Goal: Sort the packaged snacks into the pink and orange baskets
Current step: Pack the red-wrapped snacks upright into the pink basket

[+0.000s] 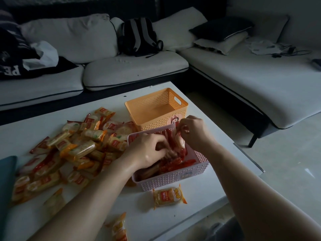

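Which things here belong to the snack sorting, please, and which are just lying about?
Job: pink basket, orange basket, snack pile, left hand, right hand.
Lying about: backpack, black cushion, plastic bag, cables.

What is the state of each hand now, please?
Left hand: closed on red snack packets inside the pink basket.
Right hand: pinching an upright red packet above the basket.

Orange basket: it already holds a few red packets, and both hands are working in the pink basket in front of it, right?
Not quite. The head view shows the orange basket empty; the red packets lie in the pink basket, where both the left hand and right hand are working.
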